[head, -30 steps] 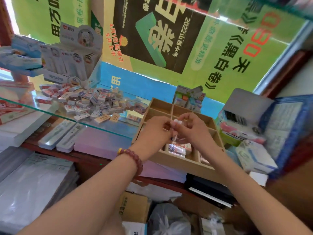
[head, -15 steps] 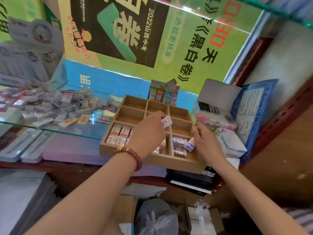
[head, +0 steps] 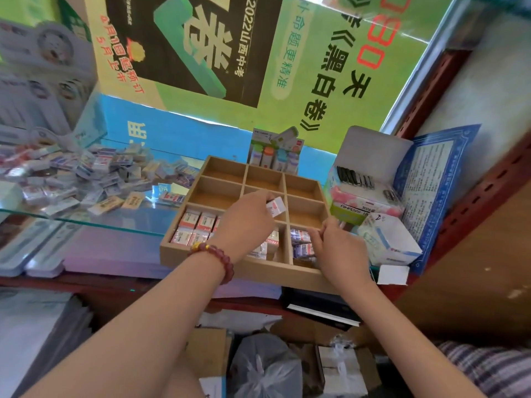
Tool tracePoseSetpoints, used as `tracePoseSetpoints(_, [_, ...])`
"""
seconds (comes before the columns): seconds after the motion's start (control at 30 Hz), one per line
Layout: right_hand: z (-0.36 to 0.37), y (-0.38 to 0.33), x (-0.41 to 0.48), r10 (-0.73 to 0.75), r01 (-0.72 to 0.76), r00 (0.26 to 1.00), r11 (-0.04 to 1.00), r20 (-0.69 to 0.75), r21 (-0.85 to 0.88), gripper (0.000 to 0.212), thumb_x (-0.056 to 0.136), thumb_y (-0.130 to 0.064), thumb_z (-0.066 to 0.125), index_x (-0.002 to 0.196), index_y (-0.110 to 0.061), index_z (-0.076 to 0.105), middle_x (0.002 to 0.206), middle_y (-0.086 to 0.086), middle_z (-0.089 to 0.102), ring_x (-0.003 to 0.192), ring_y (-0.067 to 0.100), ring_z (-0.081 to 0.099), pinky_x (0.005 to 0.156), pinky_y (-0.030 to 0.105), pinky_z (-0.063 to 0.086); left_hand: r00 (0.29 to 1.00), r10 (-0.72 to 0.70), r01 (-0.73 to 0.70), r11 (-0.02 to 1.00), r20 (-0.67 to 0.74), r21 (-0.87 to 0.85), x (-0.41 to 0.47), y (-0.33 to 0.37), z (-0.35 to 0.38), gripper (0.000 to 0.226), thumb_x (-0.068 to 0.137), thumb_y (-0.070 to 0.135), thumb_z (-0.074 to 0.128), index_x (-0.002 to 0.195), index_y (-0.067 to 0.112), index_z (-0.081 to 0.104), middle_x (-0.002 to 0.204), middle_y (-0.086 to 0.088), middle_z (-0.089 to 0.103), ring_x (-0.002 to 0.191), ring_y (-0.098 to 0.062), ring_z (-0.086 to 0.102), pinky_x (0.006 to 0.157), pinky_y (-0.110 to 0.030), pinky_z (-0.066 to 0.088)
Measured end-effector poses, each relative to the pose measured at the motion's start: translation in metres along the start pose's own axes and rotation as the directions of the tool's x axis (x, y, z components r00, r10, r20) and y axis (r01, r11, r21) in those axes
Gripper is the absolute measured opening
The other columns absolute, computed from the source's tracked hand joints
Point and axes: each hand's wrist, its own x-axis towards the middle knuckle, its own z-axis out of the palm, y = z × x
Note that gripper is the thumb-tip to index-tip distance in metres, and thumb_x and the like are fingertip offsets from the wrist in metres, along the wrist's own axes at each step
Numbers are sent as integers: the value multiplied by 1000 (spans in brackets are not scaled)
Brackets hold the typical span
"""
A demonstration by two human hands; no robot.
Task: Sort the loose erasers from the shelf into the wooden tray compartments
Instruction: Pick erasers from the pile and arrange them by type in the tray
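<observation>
Left hand (head: 247, 225) pinches one eraser (head: 275, 206) at the fingertips, raised above the middle of the wooden tray (head: 273, 273), same as half a second ago and not yet set down. Right hand (head: 340, 249) is what changed. A second ago both hands were together over the tray on one small piece. Then they split, each with an eraser, and now the right hand has dropped low into the near-right compartment (head: 289, 248). Its fingertips curl down at the purple-wrapped erasers (head: 300, 250) already lying there. Cannot tell whether it still pinches its eraser or has just let go; the fingers hide it. Reading: one piece is being delivered near-right and the left one goes next. Judging by its red and white wrapper, it probably joins the red-wrapped rows (head: 195, 228) in the near-left compartment. Far and middle rows of the tray show bare wood. Loose erasers (head: 94, 179) remain heaped on the glass shelf (head: 86, 222) to the left, well apart from the tray, so the sort looks far from done.
</observation>
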Motion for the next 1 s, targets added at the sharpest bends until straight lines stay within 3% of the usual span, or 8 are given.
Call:
tracePoseSetpoints(0.1, [-4,-4,2,-22,23,1000,992,11,-126,47,97,-56,17,101,-17,44,79,-4,60,70,15,63,52,26,37,1000,-26,26,999,-11,-25,4,-5,1,30,94,11,44,121,20,53,111,-3,60,74,-10,56,55,-22,43])
tracePoseSetpoints(0.23, [-9,-5,2,-7,18,996,990,83,-139,46,96,-60,20,96,-18,38,76,-4,53,63,14,49,45,24,26,999,-39,39,999,-16,-23,7,-8,0,30,95,12,44,123,21,53,117,-5,60,81,-13,58,58,-22,45])
tracePoseSetpoints(0.33, [-13,-3,-2,-14,-9,988,989,151,150,33,98,-50,34,92,-19,44,79,-5,59,70,13,56,61,31,46,999,-32,32,999,-2,-31,7,-10,0,28,95,13,45,120,21,54,115,-5,61,83,-15,60,61,-25,50])
tracePoseSetpoints(0.47, [-16,6,-8,-5,-52,991,905,132,423,2,96,-26,46,96,-26,48,78,-5,62,72,10,59,67,35,52,1000,3,-2,999,25,-34,4,-12,-1,30,95,14,46,121,24,56,119,-2,58,78,-7,57,59,-17,48])
tracePoseSetpoints(0.6, [-24,20,-10,-180,116,982,810,56,575,38,92,-15,57,119,-38,43,89,-13,57,70,2,55,59,12,44,994,82,-79,996,79,-44,-1,-10,-1,28,95,22,50,120,30,59,115,3,50,80,-2,51,66,-9,38])
tracePoseSetpoints(0.73, [-27,20,-16,-411,320,910,789,63,525,64,80,-26,74,124,-51,34,104,-30,45,88,-11,49,73,6,41,972,170,-147,979,165,-144,-8,-4,7,25,92,23,56,117,29,57,112,7,58,89,-4,56,77,-19,46])
tracePoseSetpoints(0.87, [-24,20,-21,-339,330,938,815,-70,476,41,80,-27,73,115,-36,54,86,-33,48,83,-5,52,66,9,41,962,189,-142,962,196,-234,-14,4,16,17,91,23,57,107,28,59,101,9,62,84,-2,61,76,-22,54])
tracePoseSetpoints(1.0, [-17,32,-16,-264,268,961,814,-83,516,33,83,-22,70,114,-30,60,96,-27,49,85,-3,51,73,12,41,965,172,-150,981,197,-125,-16,6,20,27,91,25,58,117,29,53,109,12,54,86,-2,57,66,-12,48])
